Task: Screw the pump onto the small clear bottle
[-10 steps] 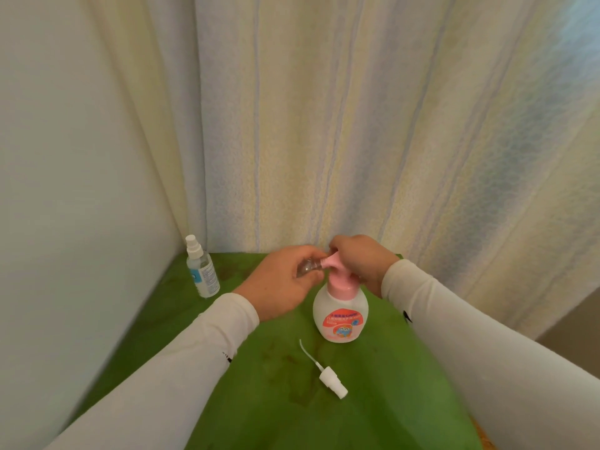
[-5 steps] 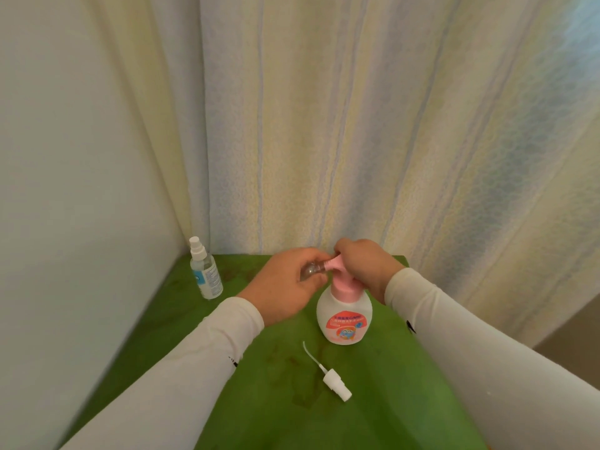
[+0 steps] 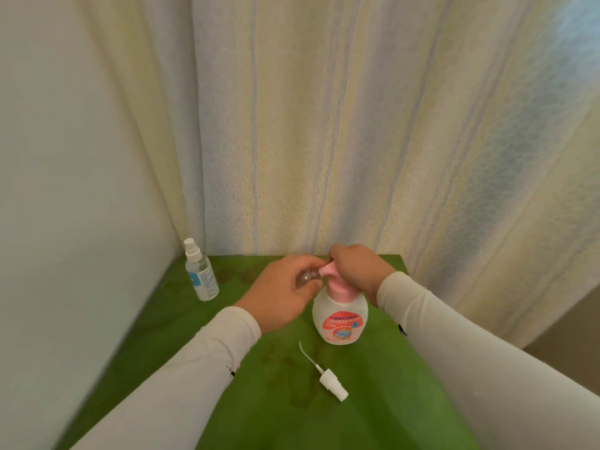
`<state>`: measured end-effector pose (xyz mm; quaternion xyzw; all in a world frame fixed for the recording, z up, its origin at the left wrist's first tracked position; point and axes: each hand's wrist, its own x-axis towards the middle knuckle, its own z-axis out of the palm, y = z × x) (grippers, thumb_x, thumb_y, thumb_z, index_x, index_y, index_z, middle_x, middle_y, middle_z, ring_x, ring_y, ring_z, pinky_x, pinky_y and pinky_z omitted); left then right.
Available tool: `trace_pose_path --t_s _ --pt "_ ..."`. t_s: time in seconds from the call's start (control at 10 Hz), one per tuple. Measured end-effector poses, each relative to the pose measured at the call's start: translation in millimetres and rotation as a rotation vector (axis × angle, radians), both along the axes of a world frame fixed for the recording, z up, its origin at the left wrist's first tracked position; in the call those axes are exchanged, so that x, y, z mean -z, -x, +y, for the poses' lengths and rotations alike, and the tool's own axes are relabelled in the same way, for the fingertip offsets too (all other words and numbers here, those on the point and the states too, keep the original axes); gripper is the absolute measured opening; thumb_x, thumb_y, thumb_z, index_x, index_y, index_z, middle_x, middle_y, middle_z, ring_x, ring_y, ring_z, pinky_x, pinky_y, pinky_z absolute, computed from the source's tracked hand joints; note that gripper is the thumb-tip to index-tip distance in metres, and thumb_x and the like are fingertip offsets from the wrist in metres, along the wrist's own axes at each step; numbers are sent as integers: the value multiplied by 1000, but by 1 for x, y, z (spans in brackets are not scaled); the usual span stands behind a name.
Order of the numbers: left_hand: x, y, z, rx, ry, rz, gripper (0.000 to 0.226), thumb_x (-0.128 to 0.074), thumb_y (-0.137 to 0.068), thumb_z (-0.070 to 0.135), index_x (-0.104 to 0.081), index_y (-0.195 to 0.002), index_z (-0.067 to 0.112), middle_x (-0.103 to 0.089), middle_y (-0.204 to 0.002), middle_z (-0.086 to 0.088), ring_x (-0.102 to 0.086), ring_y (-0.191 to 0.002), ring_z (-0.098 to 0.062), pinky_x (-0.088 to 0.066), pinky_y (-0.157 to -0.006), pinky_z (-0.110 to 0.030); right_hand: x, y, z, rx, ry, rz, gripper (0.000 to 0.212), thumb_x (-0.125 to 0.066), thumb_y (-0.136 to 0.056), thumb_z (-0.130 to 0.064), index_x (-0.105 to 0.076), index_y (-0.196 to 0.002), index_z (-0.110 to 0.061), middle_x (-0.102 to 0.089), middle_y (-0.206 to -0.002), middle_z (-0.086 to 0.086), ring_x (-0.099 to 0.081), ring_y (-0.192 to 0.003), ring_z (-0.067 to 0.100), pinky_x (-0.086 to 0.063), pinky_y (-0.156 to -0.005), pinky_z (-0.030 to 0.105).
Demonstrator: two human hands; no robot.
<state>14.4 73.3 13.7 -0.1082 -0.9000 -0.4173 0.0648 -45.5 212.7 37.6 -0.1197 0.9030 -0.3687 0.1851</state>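
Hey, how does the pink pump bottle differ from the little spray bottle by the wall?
The pump bottle is squat, opaque white with a pink top; the spray bottle is slim, clear, white-capped. The right hand rests on the pump bottle's pink top; nobody touches the spray bottle. Both stand upright on the green table.

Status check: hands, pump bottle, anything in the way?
Left hand holds small clear bottle at pink pump nozzle. Right hand presses pump. Loose sprayer cap lies nearer, apart.
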Motion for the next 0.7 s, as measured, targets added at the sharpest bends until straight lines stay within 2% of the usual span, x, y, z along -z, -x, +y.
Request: trace_pose_path --t_s 0.1,0.2,0.3,0.4,0.5,0.6,0.7 --pt "-6 2 -2 25 -3 -32 21 -60 -90 13 -66 -109 21 -67 -98 -1 -60 -92 -17 -48 -86 -35 -2 5 1 183 251 -158 25 -39 -92 -20 -51 -71 -16 -51 -70 -3 -47 -58 9 -40 -51 20" --pt "-9 3 -1 27 -47 -6 21 -61 -89 12 -66 -105 26 -67 -95 1 -60 -89 -16 -48 -83 -32 -7 6 2 171 240 -143 21 -41 -91 -20 -54 -76 -14 -51 -70 -2 -47 -59 9 -40 -52 22" --pt "-4 2 0 21 -62 17 25 -61 -89 11 -65 -103 31 -68 -95 3 -60 -88 -11 -47 -81 -24 -5 5 0 143 188 -98 23 -42 -92 -22 -53 -74 -15 -49 -72 -1 -46 -61 12 -40 -55 24" --pt "0 1 0 8 4 -1 23 -61 -90 13 -66 -110 23 -67 -101 1 -59 -95 -14 -46 -84 -25 -4 -3 0 -46 -56 37 22 -48 -93 -23 -55 -93 -3 -46 -76 4 -46 -74 19 -39 -65 28" --pt "-8 3 -2 27 -1 -31 21 -61 -90 13 -66 -108 22 -67 -99 2 -59 -93 -13 -46 -81 -23 -7 2 0 161 200 -129 22 -42 -93 -21 -50 -74 -15 -49 -72 -1 -47 -61 11 -41 -53 23" --pt "-10 3 -2 21 -15 -6 20 -60 -90 12 -66 -107 21 -67 -98 1 -59 -91 -13 -46 -81 -26 -3 9 0 211 302 -166 22 -41 -91 -21 -51 -71 -17 -52 -72 -1 -49 -60 10 -42 -55 24" --pt "-3 0 0 7 -21 13 23 -60 -90 12 -66 -112 19 -67 -101 -1 -60 -94 -17 -48 -86 -32 1 8 0 208 280 -156 27 -39 -92 -22 -49 -67 -19 -50 -68 -4 -46 -57 8 -39 -50 21"
